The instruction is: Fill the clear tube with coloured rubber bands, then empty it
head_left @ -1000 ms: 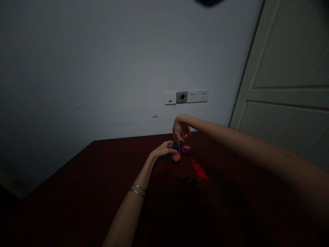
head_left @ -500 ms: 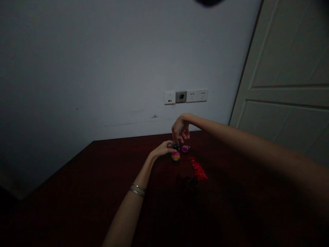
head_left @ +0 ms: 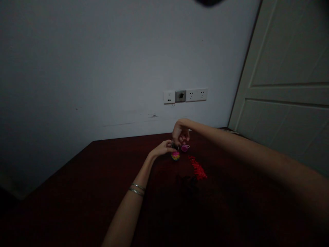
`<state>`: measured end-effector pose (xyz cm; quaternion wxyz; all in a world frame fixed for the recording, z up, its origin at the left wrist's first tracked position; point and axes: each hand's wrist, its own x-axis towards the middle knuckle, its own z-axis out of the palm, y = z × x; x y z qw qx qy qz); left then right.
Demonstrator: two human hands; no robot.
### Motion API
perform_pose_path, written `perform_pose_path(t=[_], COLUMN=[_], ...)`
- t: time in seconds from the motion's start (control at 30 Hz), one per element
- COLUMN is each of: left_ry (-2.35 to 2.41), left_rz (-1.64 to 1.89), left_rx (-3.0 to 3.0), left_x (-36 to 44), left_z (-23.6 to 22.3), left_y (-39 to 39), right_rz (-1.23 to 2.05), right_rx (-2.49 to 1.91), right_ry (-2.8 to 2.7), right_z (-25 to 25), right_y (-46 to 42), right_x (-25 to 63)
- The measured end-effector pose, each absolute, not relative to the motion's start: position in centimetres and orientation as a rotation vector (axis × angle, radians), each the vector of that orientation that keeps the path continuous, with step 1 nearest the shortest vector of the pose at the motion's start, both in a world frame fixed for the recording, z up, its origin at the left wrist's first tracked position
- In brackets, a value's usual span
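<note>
My left hand (head_left: 162,149) is closed around a small clear jar (head_left: 175,156) with pink, yellow and blue layers of small pieces in its lower part. Over the jar's mouth, my right hand (head_left: 180,133) bends down with its fingers bunched together and hides the upper part of the jar. Whatever those fingertips hold, if anything, cannot be made out. Just right of the jar lies a pink lid (head_left: 184,148) with a small loop. Nearer to me is a loose heap of small red pieces (head_left: 197,168), and beside it a heap of dark pieces (head_left: 187,180), hard to see in the dim light.
A dark reddish-brown table (head_left: 115,164) reaches to a pale wall (head_left: 115,68). Sockets and switches (head_left: 185,96) are set in the wall above the table's back edge. At the right stands a white panelled door (head_left: 285,85).
My right hand has come down onto the jar's mouth, and its fingers now cover the opening. My left hand stays in place with the jar.
</note>
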<state>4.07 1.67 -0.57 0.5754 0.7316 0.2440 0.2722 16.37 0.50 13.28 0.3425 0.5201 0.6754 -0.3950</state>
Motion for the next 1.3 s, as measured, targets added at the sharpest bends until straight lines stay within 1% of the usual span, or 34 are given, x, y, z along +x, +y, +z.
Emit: perform_pose_path(t=[0.27, 0.57, 0.83, 1.07, 1.3], left_ry=[0.52, 0.55, 0.538, 0.534, 0.518], left_rz=[0.652, 0.655, 0.646, 0.645, 0.633], left_rx=[1.649, 1.682, 1.624, 1.63, 1.648], left_x=[4.1, 4.0, 4.0, 4.0, 4.1], left_z=[-0.7, -0.4, -0.8, -0.8, -0.5], left_y=[1.8, 1.6, 1.9, 1.9, 1.5], right_rz=[-1.071, -1.033, -1.025, -1.019, -1.049], right_rx=[1.257, 1.309, 1.407, 1.317, 1.281], right_ry=[1.82, 1.716, 1.858, 1.738, 1.838], right_z=[10.4, 12.5, 14.7, 12.9, 11.6], right_y=[1.6, 1.2, 0.9, 0.9, 0.9], right_x=[15.8, 16.7, 17.6, 17.0, 15.6])
